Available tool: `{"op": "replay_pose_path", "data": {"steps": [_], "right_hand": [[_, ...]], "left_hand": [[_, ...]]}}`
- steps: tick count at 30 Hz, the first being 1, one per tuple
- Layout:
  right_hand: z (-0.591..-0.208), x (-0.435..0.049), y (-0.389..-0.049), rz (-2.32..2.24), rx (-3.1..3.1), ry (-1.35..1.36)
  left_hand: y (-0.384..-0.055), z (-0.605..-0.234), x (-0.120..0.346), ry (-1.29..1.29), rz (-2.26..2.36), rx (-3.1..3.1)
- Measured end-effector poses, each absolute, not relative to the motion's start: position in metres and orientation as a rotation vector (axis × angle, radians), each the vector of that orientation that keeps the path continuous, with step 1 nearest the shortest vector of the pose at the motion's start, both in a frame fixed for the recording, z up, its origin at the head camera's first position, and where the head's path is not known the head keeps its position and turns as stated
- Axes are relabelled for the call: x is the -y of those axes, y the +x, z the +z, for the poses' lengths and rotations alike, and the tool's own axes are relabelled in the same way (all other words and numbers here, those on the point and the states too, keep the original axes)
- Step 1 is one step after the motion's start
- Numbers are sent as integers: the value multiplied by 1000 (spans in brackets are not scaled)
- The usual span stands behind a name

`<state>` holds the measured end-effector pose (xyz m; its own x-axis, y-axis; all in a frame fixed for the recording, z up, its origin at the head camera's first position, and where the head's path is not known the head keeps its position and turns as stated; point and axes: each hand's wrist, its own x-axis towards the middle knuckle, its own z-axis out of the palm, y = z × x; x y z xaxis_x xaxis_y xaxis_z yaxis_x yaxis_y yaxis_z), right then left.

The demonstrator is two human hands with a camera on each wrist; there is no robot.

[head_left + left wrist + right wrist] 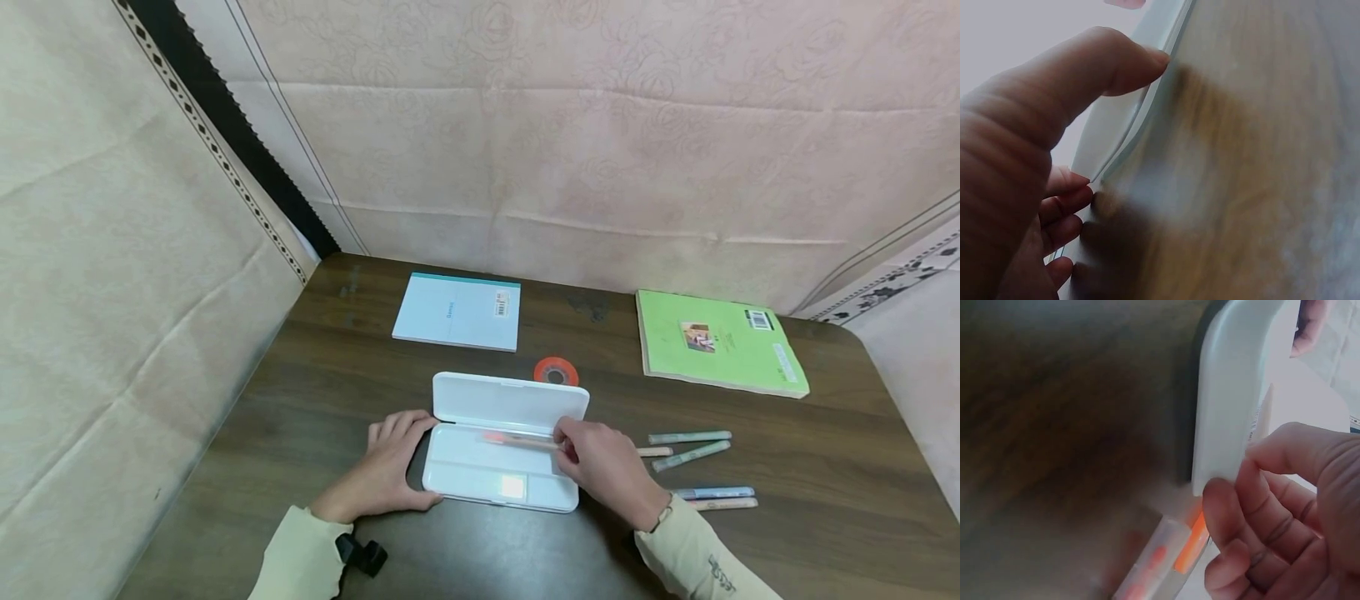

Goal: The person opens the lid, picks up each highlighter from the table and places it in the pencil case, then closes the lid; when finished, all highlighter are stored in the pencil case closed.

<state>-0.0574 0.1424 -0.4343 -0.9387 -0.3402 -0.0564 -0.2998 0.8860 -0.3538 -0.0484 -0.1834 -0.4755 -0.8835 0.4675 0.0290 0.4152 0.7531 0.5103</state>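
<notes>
A white pencil case [463,477] lies with its lid [510,398] swung back, a pale square showing near its front edge. My left hand [392,467] grips the case's left end, thumb at the front corner and fingers toward the hinge. In the left wrist view that thumb [1110,62] presses on the case's rim. Over the right part of the case, my right hand [603,467] pinches a pinkish pen [517,439], which points left above the inside. The right wrist view shows the pen [1264,415] by the thumb and fingertips, beside the case wall [1229,394].
Right of the case lie several pens, among them a green pen [690,437] and a blue pen [712,492]. Behind the lid is a red tape roll [556,364]. A light blue notebook [457,312] and a green book [720,346] lie farther back on the wooden table [315,417].
</notes>
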Motion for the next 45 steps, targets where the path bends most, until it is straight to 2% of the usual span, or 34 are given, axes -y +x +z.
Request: {"op": "replay_pose_path", "data": {"steps": [11,23,32,45], "right_hand": [[-432,-145,-53,-588,-2944,-528],[-391,-163,-49,-810,-2917,-501],[-371,-196,-51,-813,-3034,-540],[-368,-269,-64,-773,-3191,-790]], "left_hand": [[-48,-476,184,719,783,-2853],[-48,-477,183,721,789,-2861],[-48,-476,184,714,788,-2859],[-47,-476,184,717,803,-2856]]}}
